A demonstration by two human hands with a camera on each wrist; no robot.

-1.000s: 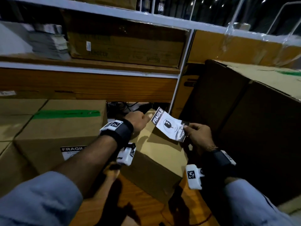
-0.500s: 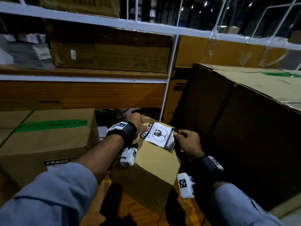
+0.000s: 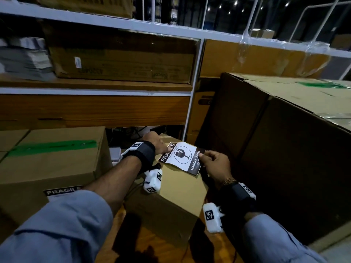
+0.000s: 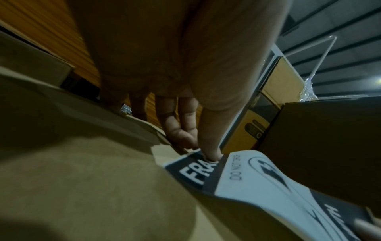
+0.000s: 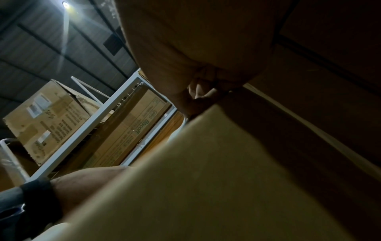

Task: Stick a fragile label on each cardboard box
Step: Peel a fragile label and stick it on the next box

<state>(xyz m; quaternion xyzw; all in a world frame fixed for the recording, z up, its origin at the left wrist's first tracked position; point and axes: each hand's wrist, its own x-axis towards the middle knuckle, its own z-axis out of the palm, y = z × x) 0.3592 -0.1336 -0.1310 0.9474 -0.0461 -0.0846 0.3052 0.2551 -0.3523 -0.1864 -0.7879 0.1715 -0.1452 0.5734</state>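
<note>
A black-and-white fragile label [image 3: 181, 157] [image 4: 257, 179] lies low over the top of a small cardboard box [image 3: 178, 188] [image 4: 103, 187] [image 5: 216, 179] in the middle. My left hand [image 3: 157, 144] [image 4: 206, 153] pinches the label's "FRAGILE" end, thumb on top and fingers beneath. My right hand [image 3: 210, 161] [image 5: 198, 94] pinches the "HANDLE WITH CARE" end. The label sags a little between the hands; whether it touches the box I cannot tell.
A larger box [image 3: 53, 164] with green tape and a fragile label [image 3: 62, 190] on its front stands left. A tall dark box [image 3: 284, 145] rises close on the right. White shelving [image 3: 188, 118] with stored cartons [image 3: 121, 57] stands behind. Wooden floor [image 3: 144, 242] lies below.
Both hands have lowered the label from a raised, tilted hold down to nearly flat over the small box's top. The head view has shifted slightly left and closer.
</note>
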